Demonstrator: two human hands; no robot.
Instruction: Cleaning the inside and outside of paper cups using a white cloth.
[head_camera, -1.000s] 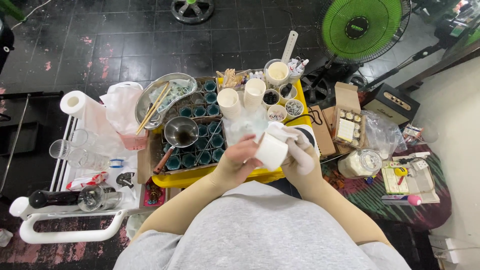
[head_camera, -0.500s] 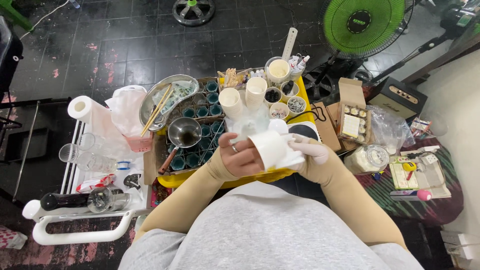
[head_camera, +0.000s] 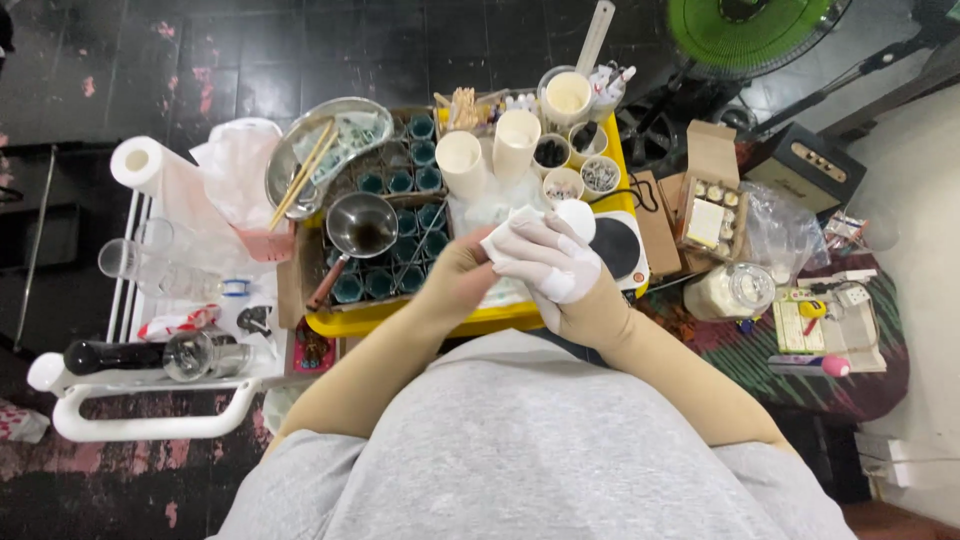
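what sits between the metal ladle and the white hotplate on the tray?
In the head view, both hands, left hand and right hand, holding a white paper cup, between ladle and hotplate.

Home craft corner: yellow tray (head_camera: 480, 322) of small teal cups (head_camera: 403, 181), floor fan (head_camera: 748, 30)

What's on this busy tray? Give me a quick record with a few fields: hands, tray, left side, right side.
hands: left hand and gloved right hand together grip a white cup wrapped in tissue
tray: yellow tray with rows of teal cups, a ladle, two paper tubes
left side: paper roll, metal bowl with chopsticks
right side: open box, jar, green fan
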